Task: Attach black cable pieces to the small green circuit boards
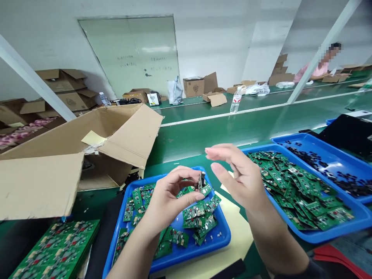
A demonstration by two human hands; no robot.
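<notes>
My left hand (pixel 174 190) pinches a small circuit board (pixel 201 181) by its edges, held on its side above a blue tray (pixel 226 236). Loose green circuit boards (pixel 194 213) lie in that tray, with several tiny pale bits near its front right corner. To the right of the held board, my right hand (pixel 236 174) hovers with thumb and fingers apart and nothing between them. A second blue tray (pixel 315 236), heaped with green circuit boards (pixel 299 186), stands to the right of my right hand.
A third blue tray (pixel 334 155) holds small black parts at far right. An open cardboard box (pixel 124 131) and stacked board panels (pixel 58 252) are on the left. Yellowish paper (pixel 241 228) lies under the near tray. Beyond stand a water bottle (pixel 236 100) and a seated person (pixel 319 69).
</notes>
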